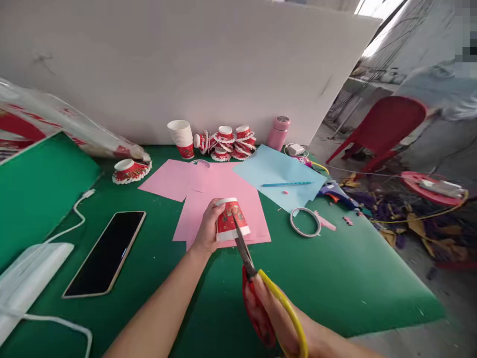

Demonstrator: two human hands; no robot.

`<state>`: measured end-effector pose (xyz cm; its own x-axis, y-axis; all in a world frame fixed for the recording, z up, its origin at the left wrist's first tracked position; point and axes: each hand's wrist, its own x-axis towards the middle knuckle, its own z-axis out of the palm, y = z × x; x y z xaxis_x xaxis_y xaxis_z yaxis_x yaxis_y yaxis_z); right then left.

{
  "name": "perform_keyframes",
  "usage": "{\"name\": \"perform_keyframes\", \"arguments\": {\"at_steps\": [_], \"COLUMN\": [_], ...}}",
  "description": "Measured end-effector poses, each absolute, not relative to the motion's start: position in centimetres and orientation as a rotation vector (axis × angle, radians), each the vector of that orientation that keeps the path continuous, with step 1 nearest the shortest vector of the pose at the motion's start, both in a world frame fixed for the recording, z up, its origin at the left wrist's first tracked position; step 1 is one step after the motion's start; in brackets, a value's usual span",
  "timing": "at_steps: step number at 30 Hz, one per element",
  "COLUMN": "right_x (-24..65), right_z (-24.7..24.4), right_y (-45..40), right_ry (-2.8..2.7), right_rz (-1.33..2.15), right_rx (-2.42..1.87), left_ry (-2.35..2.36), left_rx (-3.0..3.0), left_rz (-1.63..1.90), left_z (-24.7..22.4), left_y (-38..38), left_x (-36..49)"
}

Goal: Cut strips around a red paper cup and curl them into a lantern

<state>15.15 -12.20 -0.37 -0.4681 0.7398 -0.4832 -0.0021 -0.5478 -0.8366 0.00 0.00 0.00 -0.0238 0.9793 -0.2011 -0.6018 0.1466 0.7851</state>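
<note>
A green table (335,293) stands against a white board, with pink paper sheets (219,199) spread at its middle. Over the near edge of the pink paper, the left hand (207,226) grips a red paper cup (231,219), tipped on its side with the rim toward the person. The right hand (278,315) is closed through the handles of red-and-yellow scissors (248,261), whose blades meet the cup's rim. Beyond the pink paper sit finished fringed cups (229,143) beside a stack of uncut cups (181,136); this cup looks barely started. The blade tips merge with the cup's pattern, so cut depth is unclear.
</note>
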Motion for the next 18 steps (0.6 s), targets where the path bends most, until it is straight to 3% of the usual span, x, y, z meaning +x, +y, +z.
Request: {"name": "perform_keyframes", "arguments": {"at_steps": [18], "right_x": [14.54], "right_z": [-0.46], "right_y": [-11.97], "right_ry": [-1.059], "right_rz": [2.06], "right_rx": [-1.216], "left_ry": [0.86], "left_rx": [0.591], "left_rz": [1.368], "left_z": [-0.19], "left_y": [0.11], "left_x": [0.13]}}
